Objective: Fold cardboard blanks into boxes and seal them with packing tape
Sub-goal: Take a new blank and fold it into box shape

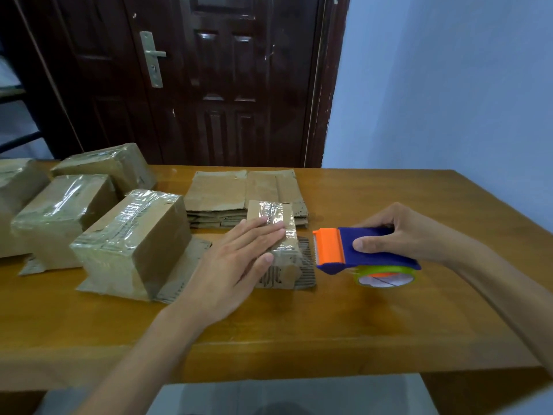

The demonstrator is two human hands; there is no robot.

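My left hand (239,259) lies flat, fingers straight, on top of the small box (279,235), which sits near the middle of the table (329,324); fingertips press the clear tape strip along its top, thumb rests against the box's near side. The box's lower flaps splay out on the surface beneath it. My right hand (401,232) grips the tape dispenser (359,250) from above, thumb on the near side of the blue body, fingers curled over the far side. The orange cutter end points toward the box, just beside it, not touching. The tape roll with the green rim hangs under the dispenser, close over the table; contact cannot be judged. Stack of flat cardboard blanks (245,199) lies just behind the small box, toward the far edge. Four taped boxes (131,241) stand in a group at the left side, the leftmost cut off by the frame. Dark wooden door (209,79) stands behind the table.
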